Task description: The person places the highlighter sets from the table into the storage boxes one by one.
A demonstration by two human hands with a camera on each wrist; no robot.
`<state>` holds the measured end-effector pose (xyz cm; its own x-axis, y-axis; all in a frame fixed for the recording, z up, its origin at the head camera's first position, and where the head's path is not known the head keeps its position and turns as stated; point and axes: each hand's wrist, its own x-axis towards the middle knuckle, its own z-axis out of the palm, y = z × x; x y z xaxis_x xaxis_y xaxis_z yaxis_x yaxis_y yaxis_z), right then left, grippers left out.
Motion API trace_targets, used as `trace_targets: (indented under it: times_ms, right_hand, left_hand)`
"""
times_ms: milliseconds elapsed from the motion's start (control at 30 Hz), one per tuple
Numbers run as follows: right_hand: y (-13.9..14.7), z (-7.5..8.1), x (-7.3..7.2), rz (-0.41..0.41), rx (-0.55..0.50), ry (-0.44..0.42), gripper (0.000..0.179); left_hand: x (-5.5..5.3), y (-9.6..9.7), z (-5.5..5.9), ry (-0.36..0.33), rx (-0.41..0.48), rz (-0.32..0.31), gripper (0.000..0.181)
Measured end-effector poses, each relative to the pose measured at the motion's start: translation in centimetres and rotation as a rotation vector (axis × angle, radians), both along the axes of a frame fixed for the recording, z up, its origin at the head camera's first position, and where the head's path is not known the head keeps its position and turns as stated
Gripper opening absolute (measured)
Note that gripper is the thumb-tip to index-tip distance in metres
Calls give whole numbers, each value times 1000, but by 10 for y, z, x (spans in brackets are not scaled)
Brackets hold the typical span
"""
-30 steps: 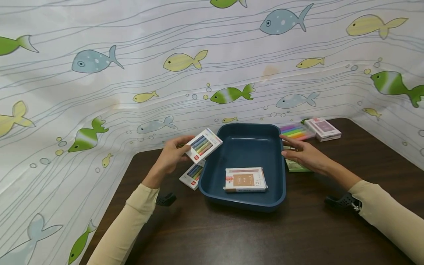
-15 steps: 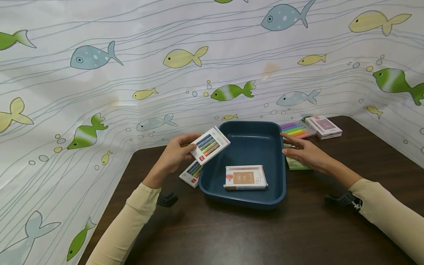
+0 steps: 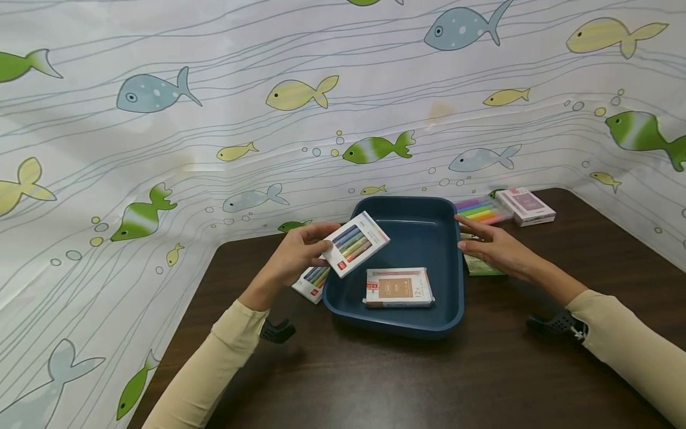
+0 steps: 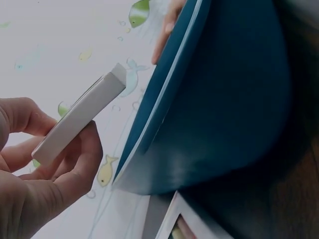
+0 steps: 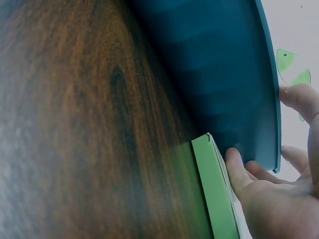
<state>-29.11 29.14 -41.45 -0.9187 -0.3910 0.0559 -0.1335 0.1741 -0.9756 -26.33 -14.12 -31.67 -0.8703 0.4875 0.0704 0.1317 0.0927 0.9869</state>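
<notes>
My left hand [image 3: 296,255] pinches a white windowed box of coloured sticks [image 3: 356,244] between thumb and fingers. The box is tilted and overlaps the left rim of a blue plastic bin [image 3: 393,325] in the head view. From the left wrist, the box [image 4: 82,117] shows edge-on, beside the bin's outer wall [image 4: 224,114]. My right hand [image 3: 495,250] holds the bin's right rim, with fingers against the outer wall [image 5: 214,74] and a thumb at the edge. Inside the bin lies a white and brown carton [image 3: 399,288].
A second box of coloured sticks [image 3: 309,286] lies left of the bin, partly hidden. On its right are a green box [image 3: 485,268], a clear pack of rainbow-coloured pens [image 3: 482,211] and a white and purple box [image 3: 526,207]. A fish-print sheet [image 3: 300,173] rises behind the dark table [image 3: 375,381].
My left hand has carried its box of coloured sticks rightward, from beside the bin's left rim to over it. The right hand keeps its place on the rim.
</notes>
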Motion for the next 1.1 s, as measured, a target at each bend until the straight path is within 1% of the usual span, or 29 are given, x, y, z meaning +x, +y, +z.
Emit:
trace_targets:
  times_ms: [100, 233, 367, 500, 567, 633, 733, 767, 833, 933, 1000, 1067, 1100]
  right_hand:
    - [0, 0, 0, -3, 6, 1, 71]
    - [0, 1, 0, -3, 6, 0, 71]
    - [-1, 3, 1, 11, -6, 0, 72]
    - [-1, 4, 1, 17, 2, 3, 72]
    - [-1, 4, 1, 11, 11, 5, 72]
    - [-1, 3, 0, 8, 16, 5, 72]
    - [-1, 3, 0, 3, 27, 9, 71]
    - [-1, 3, 0, 3, 26, 10, 71]
    - [-1, 4, 0, 3, 26, 11, 71]
    - [-2, 4, 2, 4, 20, 11, 71]
    - [-2, 4, 2, 6, 16, 8, 72]
    - [-2, 4, 2, 3, 16, 8, 72]
    - [-2, 4, 2, 3, 13, 6, 72]
  left_hand:
    - [-3, 1, -6, -8, 3, -5, 42]
    - [-7, 3, -15, 1, 3, -24, 41]
    - [-6, 6, -18, -2, 3, -68, 40]
    - [-2, 10, -20, -9, -17, -134, 40]
    - [0, 12, -20, 12, -37, -156, 40]
    - [1, 13, -20, 57, -61, -149, 39]
    - [2, 12, -17, 130, -85, -118, 37]
    - [2, 11, -15, 141, -87, -108, 36]
    - [5, 10, -9, 150, -83, -100, 37]
    - [4, 4, -6, 158, -62, -112, 38]
    - [0, 2, -8, 165, -52, -112, 38]
    - [-8, -2, -15, 165, -33, -107, 37]
    - [-10, -3, -17, 159, -28, -100, 36]
